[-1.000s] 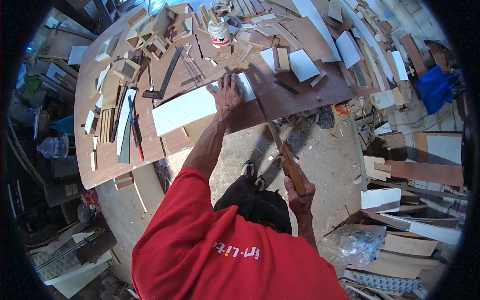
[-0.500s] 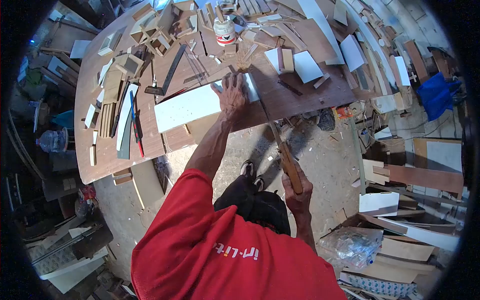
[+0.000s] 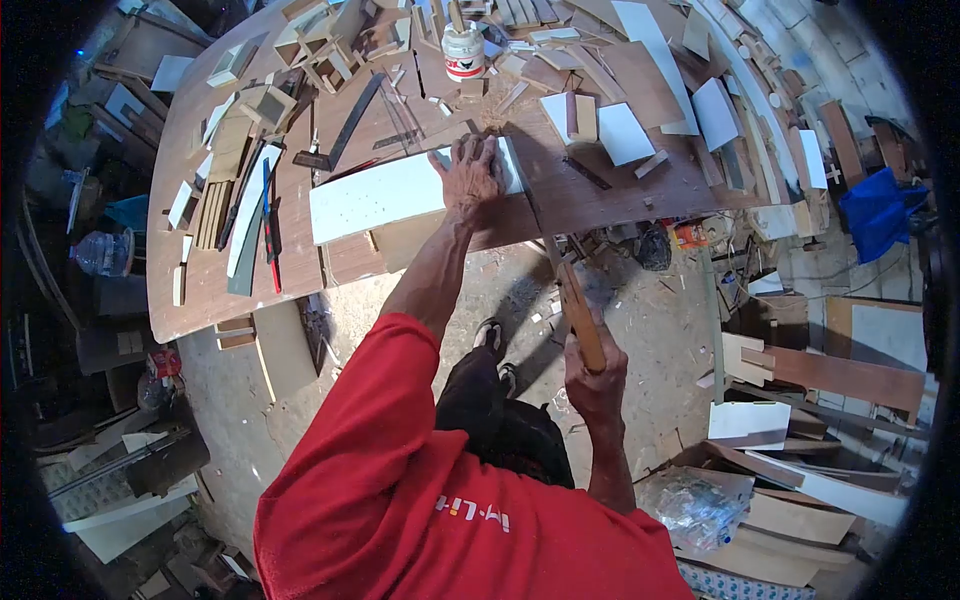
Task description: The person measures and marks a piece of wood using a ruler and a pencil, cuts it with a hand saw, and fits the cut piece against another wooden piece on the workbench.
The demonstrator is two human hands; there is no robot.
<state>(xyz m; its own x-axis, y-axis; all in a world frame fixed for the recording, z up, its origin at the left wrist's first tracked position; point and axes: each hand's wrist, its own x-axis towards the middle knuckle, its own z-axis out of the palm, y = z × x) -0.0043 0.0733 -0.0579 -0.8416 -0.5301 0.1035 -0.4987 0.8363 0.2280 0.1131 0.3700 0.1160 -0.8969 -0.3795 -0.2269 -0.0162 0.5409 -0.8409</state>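
Observation:
My left hand (image 3: 472, 175) lies with its fingers spread on the right part of a long white board (image 3: 375, 197), pressing it against the brown table. My right hand (image 3: 597, 378) is wrapped around the wooden handle of a handsaw (image 3: 578, 316), below the table's front edge. The saw's narrow blade runs up from the handle along the board's right end; in the dark there, I cannot tell how deep it sits. Under the white board, a tan piece (image 3: 412, 240) sticks out toward me.
On the table (image 3: 300, 290) lie a black try square (image 3: 345, 125), a red-and-black pencil-like tool (image 3: 271, 240), small wooden frames (image 3: 330, 65) and several offcuts. A white glue jar (image 3: 463, 55) stands at the back. Stacked boards (image 3: 850, 375) crowd the right side.
The view has shifted slightly. My right hand and the saw handle are a little closer to the table edge. My left hand stays on the white board.

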